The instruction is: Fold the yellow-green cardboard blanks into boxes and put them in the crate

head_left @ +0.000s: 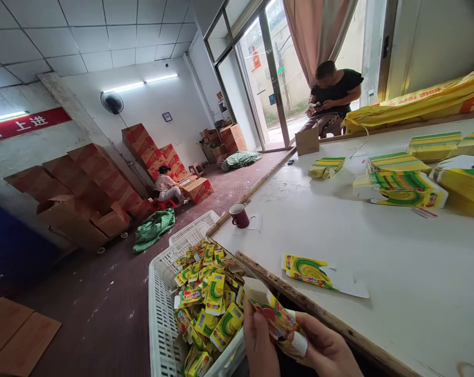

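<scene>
Between my hands, just over the table's near edge, is a small printed carton (274, 317) in yellow, green and red, a pale flap standing up at its upper end. My left hand (260, 343) is closed around its left side. With white wrapping on fingertips, my right hand (325, 345) pinches the right end; some fingers are hidden behind the carton. On the white table (378, 246), a flattened yellow carton (309, 271) lies beyond my hands. To the left, a white plastic basket (158, 314) is heaped with small yellow cartons (214, 293).
Stacks of flat cartons (409, 187) lie at the table's right, by a yellow sack (417, 107). A maroon mug (239, 215) stands near the left edge. One person (333, 94) sits beyond the table, another (168, 186) among cardboard boxes (103, 180).
</scene>
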`<state>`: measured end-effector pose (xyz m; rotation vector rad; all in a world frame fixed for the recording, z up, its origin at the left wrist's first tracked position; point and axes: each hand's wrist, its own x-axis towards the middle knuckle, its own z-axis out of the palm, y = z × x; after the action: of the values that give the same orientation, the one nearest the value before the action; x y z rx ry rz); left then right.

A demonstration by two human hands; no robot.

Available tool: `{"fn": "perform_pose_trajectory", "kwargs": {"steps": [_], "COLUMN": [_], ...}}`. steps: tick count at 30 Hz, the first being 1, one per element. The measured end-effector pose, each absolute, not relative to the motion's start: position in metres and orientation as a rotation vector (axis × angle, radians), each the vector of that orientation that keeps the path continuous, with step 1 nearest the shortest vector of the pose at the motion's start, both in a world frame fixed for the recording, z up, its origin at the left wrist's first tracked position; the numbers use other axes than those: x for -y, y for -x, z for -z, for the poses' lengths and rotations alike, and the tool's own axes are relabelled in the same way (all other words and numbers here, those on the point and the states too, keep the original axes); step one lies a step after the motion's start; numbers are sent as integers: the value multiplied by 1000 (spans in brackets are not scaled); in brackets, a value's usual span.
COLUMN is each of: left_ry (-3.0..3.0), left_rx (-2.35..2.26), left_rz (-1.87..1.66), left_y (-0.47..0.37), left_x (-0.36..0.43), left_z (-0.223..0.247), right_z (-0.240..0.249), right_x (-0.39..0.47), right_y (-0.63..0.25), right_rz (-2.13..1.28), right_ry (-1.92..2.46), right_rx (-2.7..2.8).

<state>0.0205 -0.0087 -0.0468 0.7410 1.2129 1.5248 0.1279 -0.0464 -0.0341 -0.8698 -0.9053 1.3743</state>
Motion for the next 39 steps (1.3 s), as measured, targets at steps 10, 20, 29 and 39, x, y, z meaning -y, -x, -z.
{"fn": "perform_pose_trajectory", "kwargs": {"steps": [10, 20, 29, 39], "left_ry": [-1236, -1206, -912, -1737], "left_rx": [-1026, -904, -1053, -1187], "left_rz": [-1368, -1155, -1345, -1146], "left_y": [6, -14, -19, 15], "left_x": [-4, 6, 8, 13], "left_z": [6, 13, 32, -28], "right_z": [43, 12, 42, 33], "right_x": [42, 52, 52, 53], "right_y": [-168, -148, -134, -171], "right_rz": [-1039, -1340, -1394, -72], "right_ry": [1020, 797, 827, 1134], "right_rx": [728, 710, 773, 1714]}}
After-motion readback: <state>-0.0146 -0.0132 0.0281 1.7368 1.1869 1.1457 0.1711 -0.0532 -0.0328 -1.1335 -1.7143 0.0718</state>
